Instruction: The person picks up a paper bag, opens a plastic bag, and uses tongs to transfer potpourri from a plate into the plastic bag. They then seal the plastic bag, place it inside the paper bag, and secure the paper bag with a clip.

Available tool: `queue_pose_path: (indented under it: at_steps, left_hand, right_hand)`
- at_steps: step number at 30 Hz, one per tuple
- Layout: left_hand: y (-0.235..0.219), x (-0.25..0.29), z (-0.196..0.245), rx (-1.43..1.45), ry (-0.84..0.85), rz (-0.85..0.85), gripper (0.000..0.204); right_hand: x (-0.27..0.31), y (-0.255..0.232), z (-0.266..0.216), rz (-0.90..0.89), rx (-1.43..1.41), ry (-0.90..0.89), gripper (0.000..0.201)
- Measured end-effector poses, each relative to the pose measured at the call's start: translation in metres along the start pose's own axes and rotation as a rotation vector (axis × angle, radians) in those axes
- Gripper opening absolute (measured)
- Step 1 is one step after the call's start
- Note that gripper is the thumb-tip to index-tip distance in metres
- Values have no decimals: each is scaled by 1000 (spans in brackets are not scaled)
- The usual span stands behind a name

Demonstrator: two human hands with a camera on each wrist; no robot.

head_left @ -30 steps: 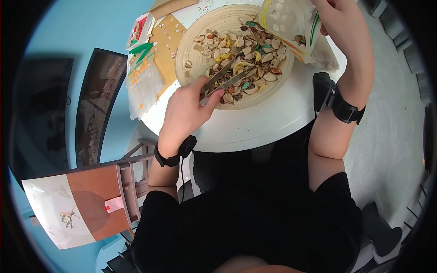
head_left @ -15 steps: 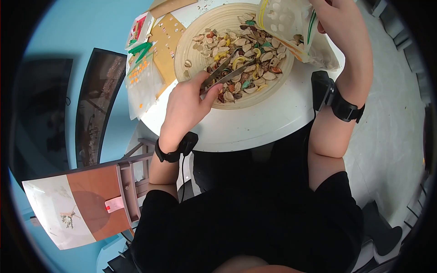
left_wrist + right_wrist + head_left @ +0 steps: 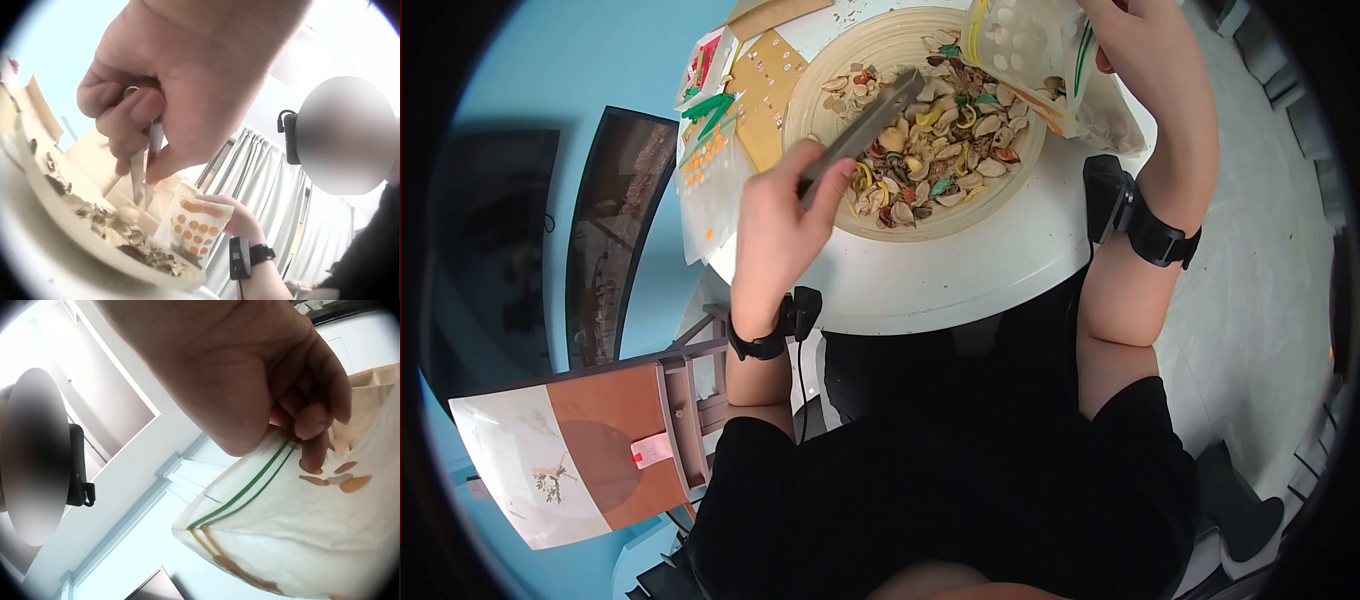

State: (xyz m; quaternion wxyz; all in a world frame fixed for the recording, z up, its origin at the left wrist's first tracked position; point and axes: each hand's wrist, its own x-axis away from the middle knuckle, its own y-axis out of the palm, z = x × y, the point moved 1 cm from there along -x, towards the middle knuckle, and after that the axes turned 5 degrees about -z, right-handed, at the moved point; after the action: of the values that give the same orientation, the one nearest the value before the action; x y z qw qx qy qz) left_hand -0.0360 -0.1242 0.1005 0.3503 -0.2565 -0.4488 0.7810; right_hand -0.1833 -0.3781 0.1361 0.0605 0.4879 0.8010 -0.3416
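My left hand (image 3: 775, 225) grips metal tongs (image 3: 862, 130) near their rear end. Their arms slant up and right over a round, pale wooden plate (image 3: 803, 110), with the tips above the dried pieces. Potpourri-like bits (image 3: 945, 150), mostly beige with some yellow, green and brown, cover much of the plate. My right hand (image 3: 1150, 60) pinches the upper edge of a translucent zip bag (image 3: 1022, 45) at the plate's far right rim. In the right wrist view a green zip line crosses the bag (image 3: 269, 519), which has orange-brown spots; its mouth stands parted in the head view.
Left of the plate lie a tan cardboard sheet (image 3: 765, 85), green strips (image 3: 712, 108), a small white-and-red box (image 3: 710, 65) and another clear bag with orange dots (image 3: 708, 205). The white table's (image 3: 940, 310) rounded edge faces my body.
My left hand has drawn back to the left and turned the tongs. Their arms, spread among the dried pieces before, now appear side-on above them. My right hand and the bag have hardly moved.
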Motion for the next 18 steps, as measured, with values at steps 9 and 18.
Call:
queue_pose_path:
  at_steps: [9, 18]
  left_hand:
    - [-9, -16, 16, 68, 67, 95, 28]
    - [12, -15, -5, -115, -60, -120, 38]
  right_hand:
    - [-7, -2, 4, -105, -51, 84, 35]
    - [-11, -7, -6, -155, -42, 190, 35]
